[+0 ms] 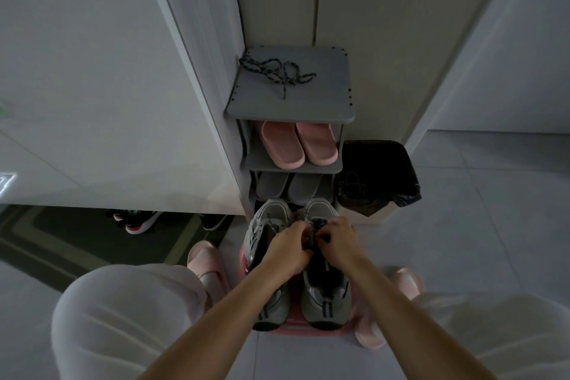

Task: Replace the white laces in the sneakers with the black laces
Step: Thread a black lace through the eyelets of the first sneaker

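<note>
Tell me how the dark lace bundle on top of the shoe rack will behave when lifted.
The lace bundle lies in loose tangled loops on the shoe rack, so it will probably hang floppy, ends trailing. It looks thin and braided, so likely very light. The loops cross one another, so it may come up knotted.

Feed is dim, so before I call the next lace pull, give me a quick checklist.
1. Left sneaker and right sneaker side by side on stool: ok.
2. Left hand and right hand both at right sneaker's lacing: ok.
3. Grip on a lace: cannot tell, fingers hide it.
4. Black laces lying on rack, apart from the hands: ok.
5. White lace fully out: cannot tell.
</note>
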### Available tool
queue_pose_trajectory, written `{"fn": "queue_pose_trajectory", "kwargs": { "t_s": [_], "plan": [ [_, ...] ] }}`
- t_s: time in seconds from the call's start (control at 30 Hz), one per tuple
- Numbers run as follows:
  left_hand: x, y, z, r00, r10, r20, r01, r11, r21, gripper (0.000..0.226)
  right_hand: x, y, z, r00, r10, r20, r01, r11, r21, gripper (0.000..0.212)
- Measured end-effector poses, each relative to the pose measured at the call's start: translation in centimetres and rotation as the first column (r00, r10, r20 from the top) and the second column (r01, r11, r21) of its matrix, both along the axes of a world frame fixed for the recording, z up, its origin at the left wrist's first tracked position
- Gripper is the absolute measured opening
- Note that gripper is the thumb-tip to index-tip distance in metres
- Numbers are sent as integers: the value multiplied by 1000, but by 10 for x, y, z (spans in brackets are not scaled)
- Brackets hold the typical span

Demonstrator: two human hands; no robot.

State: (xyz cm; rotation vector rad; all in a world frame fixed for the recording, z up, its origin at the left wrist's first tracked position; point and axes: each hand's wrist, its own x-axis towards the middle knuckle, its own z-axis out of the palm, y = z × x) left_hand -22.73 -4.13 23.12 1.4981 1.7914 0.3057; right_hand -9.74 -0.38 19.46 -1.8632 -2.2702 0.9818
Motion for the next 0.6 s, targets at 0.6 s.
{"fn": "queue_pose_trajectory", "kwargs": {
  "t_s": [0.6],
  "plan": [
    [-4, 6, 7, 1000, 1, -11, -3, 994, -110, 19, 59, -3, 13, 409, -796, -447, 664, 595, -453, 22]
  ]
}}
